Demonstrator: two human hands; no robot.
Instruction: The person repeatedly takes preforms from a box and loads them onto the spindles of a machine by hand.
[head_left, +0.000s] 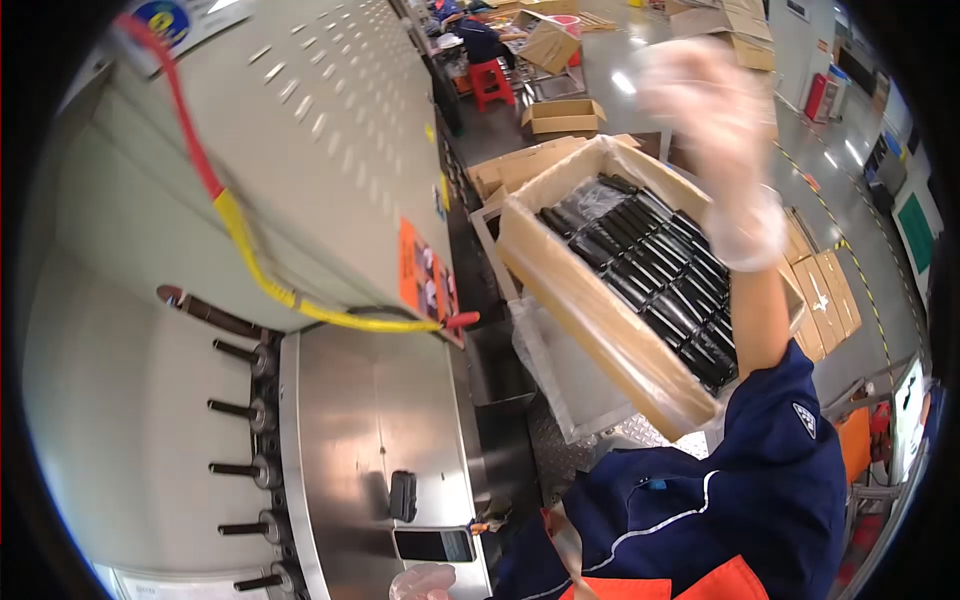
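My right hand (705, 105), in a thin translucent glove, is raised at the upper right above a lined carton (590, 315). Motion smears its fingers, so I cannot make out anything in them. Rows of glossy black tube-like parts (660, 270) fill the carton, with clear plastic film (590, 200) at one end. Only part of my gloved left hand (422, 582) shows at the bottom edge, beside the steel bench (345, 420); its fingers are mostly cut off. Near it on the bench lie a phone-like device (435, 545) and a small black block (403, 496).
Several black rods (235, 408) project from fixtures along the left panel. A red-and-yellow hose (250, 265) crosses in front of the perforated machine cover (340, 120). Flattened cardboard (530, 165), an open box (563, 117) and a red stool (490, 83) stand beyond the carton.
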